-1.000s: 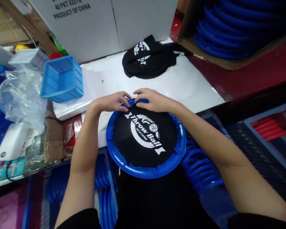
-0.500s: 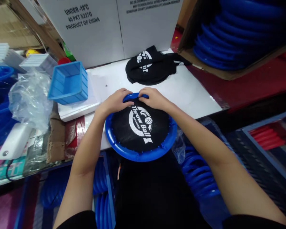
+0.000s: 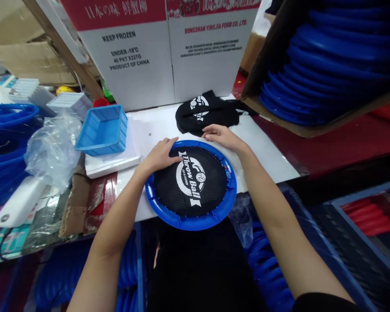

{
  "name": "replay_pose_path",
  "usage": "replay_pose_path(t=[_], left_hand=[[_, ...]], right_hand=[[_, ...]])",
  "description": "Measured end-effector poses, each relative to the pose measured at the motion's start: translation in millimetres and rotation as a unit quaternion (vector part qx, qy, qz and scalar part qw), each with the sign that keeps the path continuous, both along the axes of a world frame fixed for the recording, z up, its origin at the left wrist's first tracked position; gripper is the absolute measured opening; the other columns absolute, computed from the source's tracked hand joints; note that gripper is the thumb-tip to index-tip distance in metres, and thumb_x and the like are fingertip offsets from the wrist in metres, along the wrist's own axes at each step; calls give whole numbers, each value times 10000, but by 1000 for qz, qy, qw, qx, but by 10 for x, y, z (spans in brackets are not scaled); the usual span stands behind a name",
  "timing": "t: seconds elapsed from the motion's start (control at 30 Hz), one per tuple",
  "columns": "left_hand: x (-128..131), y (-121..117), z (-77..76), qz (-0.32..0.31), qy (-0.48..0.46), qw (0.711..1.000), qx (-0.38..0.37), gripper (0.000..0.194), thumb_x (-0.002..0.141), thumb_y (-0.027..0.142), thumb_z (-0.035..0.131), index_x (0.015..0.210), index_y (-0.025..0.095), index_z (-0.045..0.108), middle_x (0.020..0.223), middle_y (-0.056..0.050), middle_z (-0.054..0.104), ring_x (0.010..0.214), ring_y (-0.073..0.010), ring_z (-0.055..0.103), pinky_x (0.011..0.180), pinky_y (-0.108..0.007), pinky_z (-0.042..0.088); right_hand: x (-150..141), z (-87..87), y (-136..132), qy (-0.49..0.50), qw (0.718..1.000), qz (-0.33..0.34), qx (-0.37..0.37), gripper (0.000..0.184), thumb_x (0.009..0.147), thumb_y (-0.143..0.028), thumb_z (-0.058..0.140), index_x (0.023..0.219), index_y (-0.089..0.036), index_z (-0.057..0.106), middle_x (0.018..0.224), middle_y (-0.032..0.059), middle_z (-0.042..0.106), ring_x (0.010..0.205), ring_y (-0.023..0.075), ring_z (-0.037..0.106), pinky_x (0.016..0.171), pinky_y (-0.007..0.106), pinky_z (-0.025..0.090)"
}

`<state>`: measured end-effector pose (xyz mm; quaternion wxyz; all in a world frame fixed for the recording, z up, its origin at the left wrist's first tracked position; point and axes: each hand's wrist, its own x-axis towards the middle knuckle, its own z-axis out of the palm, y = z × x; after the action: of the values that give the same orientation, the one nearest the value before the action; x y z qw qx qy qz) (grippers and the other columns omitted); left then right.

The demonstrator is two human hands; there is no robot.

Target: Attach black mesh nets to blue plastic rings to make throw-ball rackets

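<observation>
A blue ring [image 3: 195, 222] with a black mesh centre printed "Throw Ball" [image 3: 191, 180] lies on the white table top [image 3: 266, 149], overhanging its near edge. My left hand [image 3: 161, 156] rests flat on the mesh at the disc's upper left, fingers stretched out. My right hand [image 3: 221, 136] lies open on the far rim of the ring, fingers pointing left. Just beyond it sits a pile of loose black mesh covers [image 3: 208, 112] with the same white print.
A small blue plastic tray [image 3: 103, 131] stands at the left on white sheets, beside crumpled clear plastic [image 3: 52, 149]. White cartons [image 3: 169, 52] wall the back. A cardboard box of blue rings [image 3: 328, 65] sits at the right; more blue rings [image 3: 6, 143] lie left and below the table.
Both hands have let go of the pinch at the far rim. The left hand now lies flat on the mesh, the right hand has moved right along the rim. The camera has tilted up.
</observation>
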<state>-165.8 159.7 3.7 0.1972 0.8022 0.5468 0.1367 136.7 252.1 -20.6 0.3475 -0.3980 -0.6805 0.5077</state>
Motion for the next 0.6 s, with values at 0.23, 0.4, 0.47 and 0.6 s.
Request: replay_pose_path(t=[0.23,0.4,0.47,0.6], left_hand=[[-117,39,-1,23,-19,999,-29,882,866,531,807,1607,196,464,1535,-180,582,1434,-377,544,1238,-537,435],[-37,34,-53,32,13,999,-13,880,841,467,836,1603,227,465,1353,-146,612,1357,-390,561,1192,-575,470],[-43,30,-39,32,-1,999,-15,841,836,463,851,1562,230,498,1332,-134,606,1333,-376,573,1183,-565,485],[-76,25,14,30,-52,998,1,555,862,436,854,1336,246,636,1352,-103,571,1240,-303,626,1166,-517,518]], right_hand=[[-37,-84,-50,-22,998,-39,49,225,861,-246,743,1080,-200,741,997,79,810,937,259,763,1003,520,615],[-71,-147,-27,-40,995,-67,67,196,873,-203,700,1063,-204,747,974,73,804,916,253,759,962,488,631],[-87,-160,-36,-51,993,-72,78,196,870,-214,703,1058,-207,757,986,75,804,937,262,755,969,491,629],[-95,-156,-57,-58,992,-71,85,211,870,-234,709,1071,-203,767,1019,86,804,963,274,754,991,505,615]])
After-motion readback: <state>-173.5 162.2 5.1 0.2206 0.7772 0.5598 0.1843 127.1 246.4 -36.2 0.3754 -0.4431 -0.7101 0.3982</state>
